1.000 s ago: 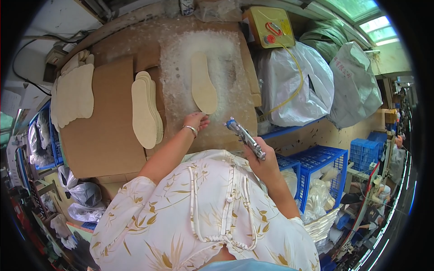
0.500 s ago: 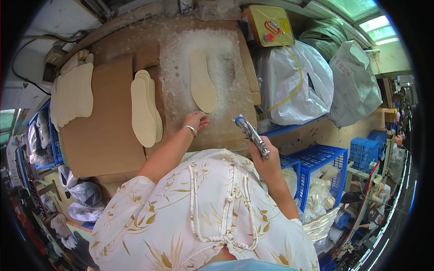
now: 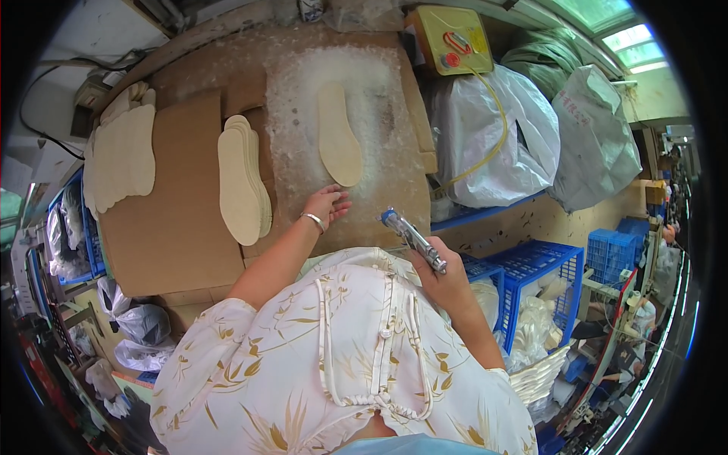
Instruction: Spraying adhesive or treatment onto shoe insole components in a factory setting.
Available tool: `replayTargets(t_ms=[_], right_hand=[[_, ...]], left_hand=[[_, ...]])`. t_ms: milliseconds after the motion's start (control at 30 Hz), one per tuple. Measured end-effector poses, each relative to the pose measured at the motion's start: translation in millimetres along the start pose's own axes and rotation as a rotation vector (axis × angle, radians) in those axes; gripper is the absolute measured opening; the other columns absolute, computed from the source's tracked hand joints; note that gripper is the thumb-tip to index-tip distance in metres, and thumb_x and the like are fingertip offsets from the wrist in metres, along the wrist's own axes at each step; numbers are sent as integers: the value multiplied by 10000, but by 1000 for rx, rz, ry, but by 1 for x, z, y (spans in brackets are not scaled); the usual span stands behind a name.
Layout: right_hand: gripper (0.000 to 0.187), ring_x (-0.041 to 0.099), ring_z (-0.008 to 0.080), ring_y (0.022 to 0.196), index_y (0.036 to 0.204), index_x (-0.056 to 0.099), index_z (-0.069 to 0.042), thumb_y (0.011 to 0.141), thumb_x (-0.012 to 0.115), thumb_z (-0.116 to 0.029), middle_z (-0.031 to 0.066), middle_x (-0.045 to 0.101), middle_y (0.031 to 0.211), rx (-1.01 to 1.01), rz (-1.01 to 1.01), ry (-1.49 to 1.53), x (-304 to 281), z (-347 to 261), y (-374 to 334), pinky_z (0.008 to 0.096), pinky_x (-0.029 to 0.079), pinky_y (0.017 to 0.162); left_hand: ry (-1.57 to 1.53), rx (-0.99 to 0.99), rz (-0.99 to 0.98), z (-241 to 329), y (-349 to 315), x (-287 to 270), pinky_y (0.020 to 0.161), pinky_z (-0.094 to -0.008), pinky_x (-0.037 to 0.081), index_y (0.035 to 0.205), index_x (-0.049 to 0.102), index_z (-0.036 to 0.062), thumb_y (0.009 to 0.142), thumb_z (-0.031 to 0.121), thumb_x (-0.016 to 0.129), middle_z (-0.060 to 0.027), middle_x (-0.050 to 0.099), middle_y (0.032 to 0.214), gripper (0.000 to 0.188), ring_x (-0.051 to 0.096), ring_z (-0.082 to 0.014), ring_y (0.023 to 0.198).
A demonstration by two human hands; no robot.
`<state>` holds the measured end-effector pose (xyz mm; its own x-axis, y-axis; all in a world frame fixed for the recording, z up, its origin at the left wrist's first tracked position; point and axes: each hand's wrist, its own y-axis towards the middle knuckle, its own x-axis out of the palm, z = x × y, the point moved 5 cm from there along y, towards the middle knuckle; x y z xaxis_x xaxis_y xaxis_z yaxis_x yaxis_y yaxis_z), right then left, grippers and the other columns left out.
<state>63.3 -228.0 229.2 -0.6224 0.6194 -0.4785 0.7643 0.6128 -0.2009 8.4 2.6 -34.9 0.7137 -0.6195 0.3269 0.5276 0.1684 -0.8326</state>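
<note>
A single cream insole [image 3: 340, 140] lies flat on a whitish, residue-coated patch [image 3: 296, 144] of the cardboard-covered bench. My left hand [image 3: 326, 203], a bracelet at its wrist, is just below the insole's near end, with its fingers slightly apart and nothing seen in them. At the right, over the bench's front edge, my right hand [image 3: 444, 277] grips a metal spray gun [image 3: 412, 239] with a blue tip, its nozzle directed up and to the left. Left of the patch sits a neat stack of insoles [image 3: 241, 182].
More insole pieces [image 3: 125, 163] lie overlapped at the far left on brown cardboard [image 3: 171, 235]. A yellow can [image 3: 455, 42] with a yellow hose stands at the back right, beside large white sacks [image 3: 500, 136]. Blue crates [image 3: 535, 265] are at my right.
My right hand has swung the spray gun a little to the left, toward the insole's near end. My left hand has barely shifted; the insoles stay in place.
</note>
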Motion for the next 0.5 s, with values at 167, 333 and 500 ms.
replayTargets(t_ms=[167, 333, 500], right_hand=[[171, 537, 253, 560, 968, 587, -27, 886, 673, -150, 148, 588, 678, 50, 80, -45, -6, 7, -2, 324, 452, 567], [175, 536, 256, 558, 962, 591, -26, 887, 675, -161, 149, 589, 673, 68, 6, -20, -3, 7, -6, 322, 455, 571], [178, 564, 293, 578, 966, 592, -28, 885, 676, -163, 156, 599, 681, 103, 72, -73, -6, 18, -6, 331, 462, 575]], left_hand=[[-4, -4, -2, -1, -2, 1, 708, -320, 567, 1225, 507, 90, 947, 68, 491, -85, 644, 1089, 279, 669, -224, 890], [-16, 6, -28, -2, 1, -1, 706, -321, 568, 1206, 512, 105, 945, 68, 492, -84, 643, 1087, 264, 669, -227, 892], [-31, 2, -29, -3, 3, -1, 701, -321, 569, 1192, 515, 111, 943, 67, 494, -81, 646, 1077, 254, 671, -225, 884]])
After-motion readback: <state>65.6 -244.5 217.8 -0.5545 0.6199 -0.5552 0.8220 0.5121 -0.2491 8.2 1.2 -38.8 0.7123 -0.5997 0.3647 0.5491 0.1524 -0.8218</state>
